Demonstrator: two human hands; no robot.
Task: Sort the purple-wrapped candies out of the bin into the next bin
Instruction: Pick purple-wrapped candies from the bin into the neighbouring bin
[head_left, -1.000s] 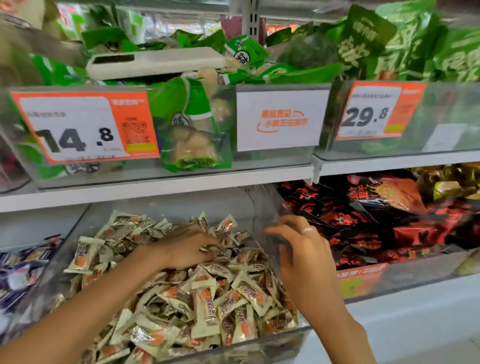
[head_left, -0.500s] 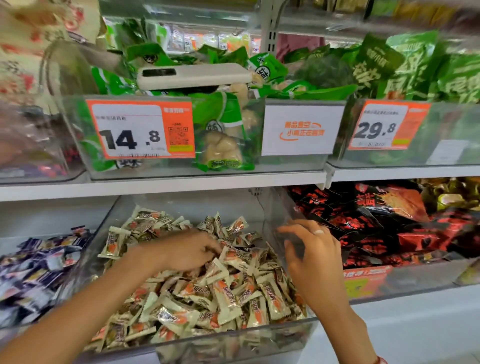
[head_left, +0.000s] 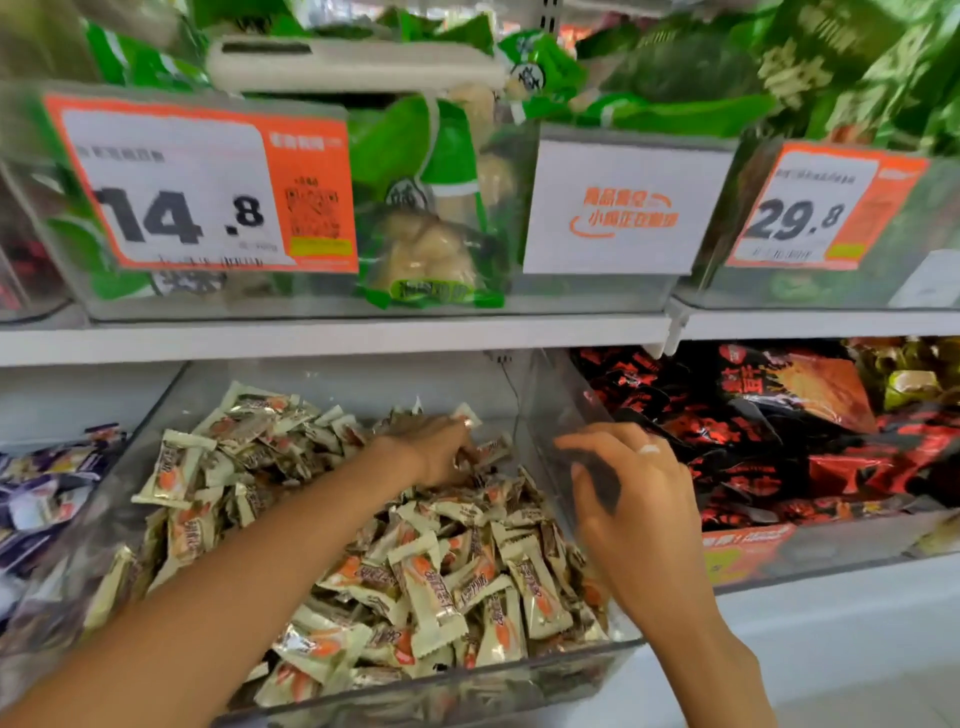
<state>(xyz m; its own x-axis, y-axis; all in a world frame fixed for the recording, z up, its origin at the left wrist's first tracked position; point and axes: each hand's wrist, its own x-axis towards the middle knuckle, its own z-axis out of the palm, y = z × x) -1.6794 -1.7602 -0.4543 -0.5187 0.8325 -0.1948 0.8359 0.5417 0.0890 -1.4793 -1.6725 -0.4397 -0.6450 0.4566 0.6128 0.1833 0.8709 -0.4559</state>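
A clear middle bin (head_left: 332, 699) holds a heap of cream-and-orange wrapped candies (head_left: 431, 587); only cream wrappers show on its surface. Purple-wrapped candies (head_left: 47, 483) lie in the neighbouring bin at the far left. My left hand (head_left: 428, 452) reaches to the back of the heap, its fingertips curled down among the candies and hidden, so what they hold cannot be seen. My right hand (head_left: 631, 499) is at the middle bin's clear right wall (head_left: 545, 410), with its fingers curled over the wall's top edge.
A bin of red-and-black snack bags (head_left: 769, 441) stands to the right. The upper shelf (head_left: 332, 338) overhangs with bins of green packets (head_left: 426, 208) and orange price tags (head_left: 208, 182). A white device (head_left: 353, 62) lies on top of those packets.
My left hand has pushed farther toward the back of the cream candy heap. My right hand stays at the clear wall. The view has shifted right, showing more of the purple candies.
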